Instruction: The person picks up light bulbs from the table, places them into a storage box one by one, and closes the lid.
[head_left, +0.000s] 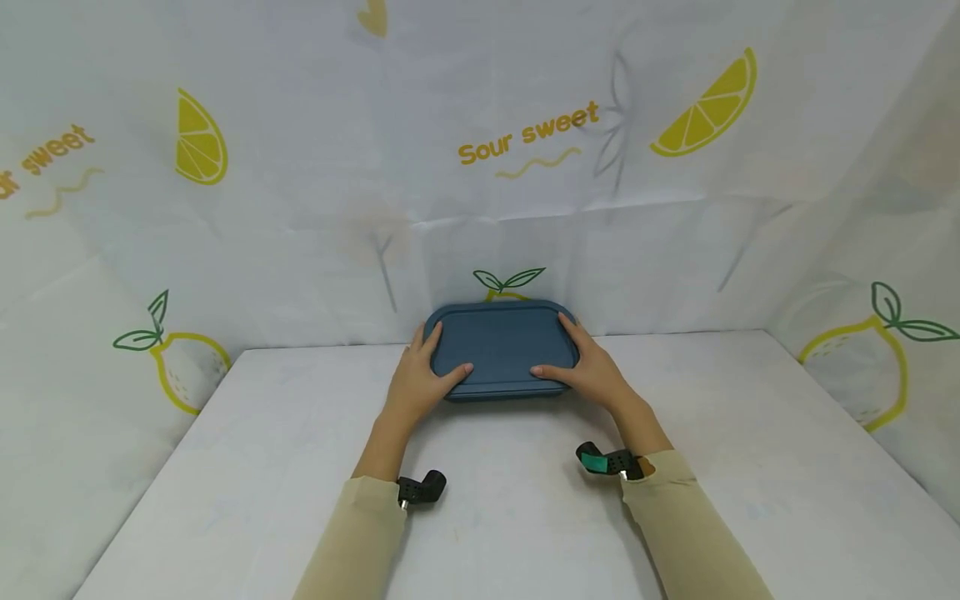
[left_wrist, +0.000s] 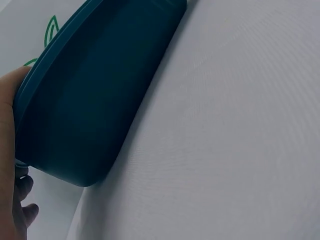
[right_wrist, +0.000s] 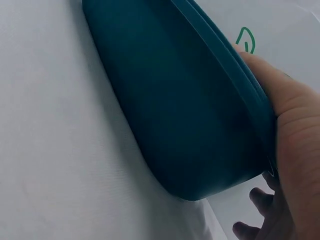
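Note:
A blue-grey rectangular storage box with a lid (head_left: 504, 342) and rounded corners is at the back of the white table. My left hand (head_left: 417, 379) grips its left end, thumb lying over the front corner of the lid. At the opposite end my right hand (head_left: 596, 371) holds the box the same way, thumb on the lid. In the left wrist view the deep side of the box (left_wrist: 95, 95) shows, with fingertips below the rim. The right wrist view shows the box's front wall (right_wrist: 175, 100) and several fingers beyond its end. What is inside is hidden by the lid.
The white table (head_left: 495, 517) ends at a wall sheet (head_left: 315, 275) printed with lemons and lettering, right behind the box. Each wrist wears a small black camera, one by the left sleeve (head_left: 423, 487) and one with green tape (head_left: 603, 461) on the right.

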